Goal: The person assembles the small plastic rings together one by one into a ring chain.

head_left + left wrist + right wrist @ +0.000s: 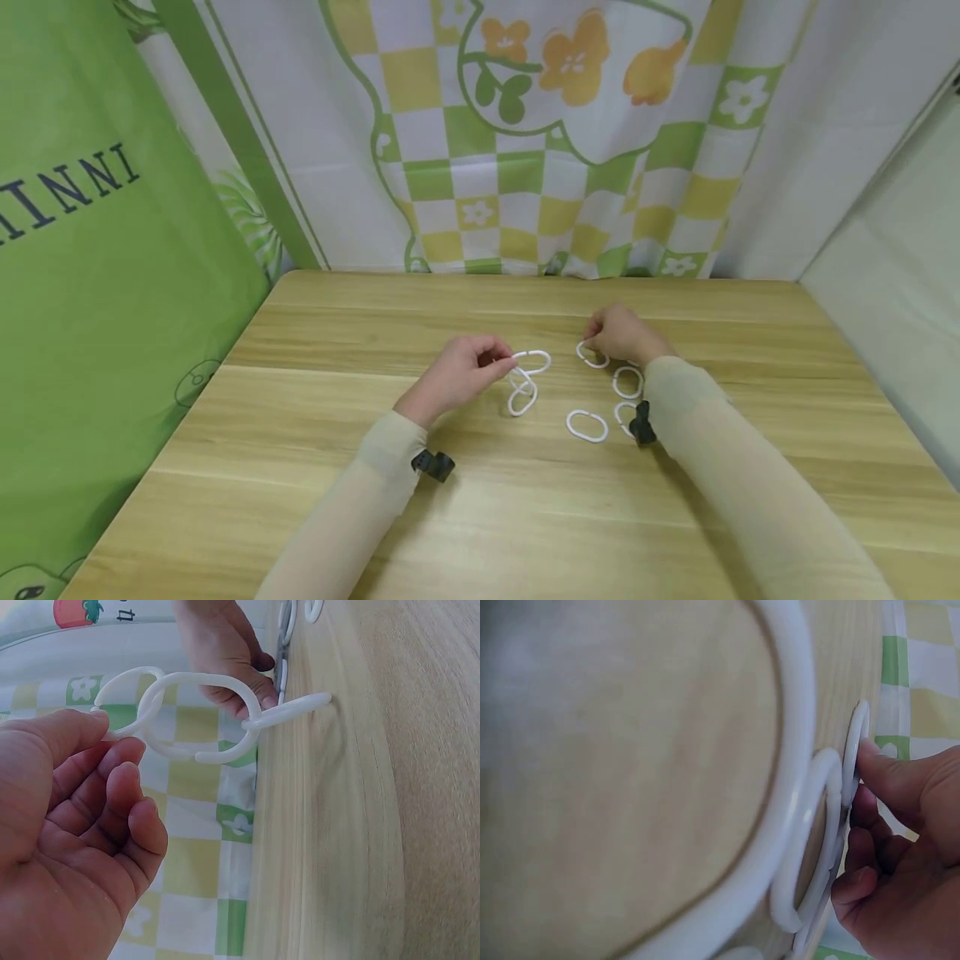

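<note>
A short chain of three open-ended white plastic links hangs from my left hand (461,375). Thumb and index finger of that hand pinch the first link (129,672); through it passes a middle link (202,678), and an end link (292,712) hooks on below. Farther right, my right hand (621,333) reaches down to the table, its thumb and fingertips pinching a separate white link (853,754) at the edge of a loose group. In the head view this gripped link (580,355) appears tilted beneath the fingers.
Several loose white links lie on the wooden table (300,467), including a nearer oval link (592,440) and another link (616,385) beside the right wrist. The right sleeve partly hides some. A checkered curtain (525,175) hangs behind the table; green fabric (112,275) hangs left.
</note>
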`<state>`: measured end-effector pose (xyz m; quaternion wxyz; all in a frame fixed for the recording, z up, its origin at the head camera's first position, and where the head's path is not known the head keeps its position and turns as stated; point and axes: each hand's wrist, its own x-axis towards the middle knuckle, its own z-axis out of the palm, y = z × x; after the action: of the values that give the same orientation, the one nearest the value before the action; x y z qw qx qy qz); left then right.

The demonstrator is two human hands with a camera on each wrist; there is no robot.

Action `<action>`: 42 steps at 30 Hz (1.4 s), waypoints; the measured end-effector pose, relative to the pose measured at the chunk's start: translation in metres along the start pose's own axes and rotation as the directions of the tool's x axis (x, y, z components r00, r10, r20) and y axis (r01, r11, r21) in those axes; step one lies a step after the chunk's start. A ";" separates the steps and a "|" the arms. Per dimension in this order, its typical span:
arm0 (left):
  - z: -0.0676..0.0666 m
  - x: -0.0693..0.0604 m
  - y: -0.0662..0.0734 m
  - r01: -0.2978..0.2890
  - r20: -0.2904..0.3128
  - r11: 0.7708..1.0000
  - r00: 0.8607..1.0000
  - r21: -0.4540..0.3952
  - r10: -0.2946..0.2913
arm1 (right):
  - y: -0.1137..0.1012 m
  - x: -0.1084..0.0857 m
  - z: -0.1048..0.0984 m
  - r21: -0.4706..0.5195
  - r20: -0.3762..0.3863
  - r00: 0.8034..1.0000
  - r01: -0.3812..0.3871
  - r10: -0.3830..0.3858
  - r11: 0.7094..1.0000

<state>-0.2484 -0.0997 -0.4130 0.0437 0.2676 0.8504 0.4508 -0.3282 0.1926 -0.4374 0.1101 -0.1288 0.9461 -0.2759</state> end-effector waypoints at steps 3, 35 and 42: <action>0.001 0.001 -0.001 -0.017 0.002 1.000 1.000 0.010 0.017 | -0.001 -0.004 0.002 -0.052 0.011 1.000 0.020 -0.020 0.998; 0.013 0.002 0.004 -0.078 0.034 0.997 0.996 0.017 0.077 | -0.066 -0.075 0.007 0.302 -0.172 0.982 0.133 -0.083 0.944; 0.016 0.002 0.007 -0.096 0.030 0.994 0.995 0.044 0.095 | -0.073 -0.075 0.012 0.313 -0.159 0.982 0.145 -0.098 0.939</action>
<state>-0.2422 -0.0838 -0.4169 0.0276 0.3152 0.8459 0.4294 -0.2409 0.1504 -0.3969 0.0451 -0.1475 0.8838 -0.4418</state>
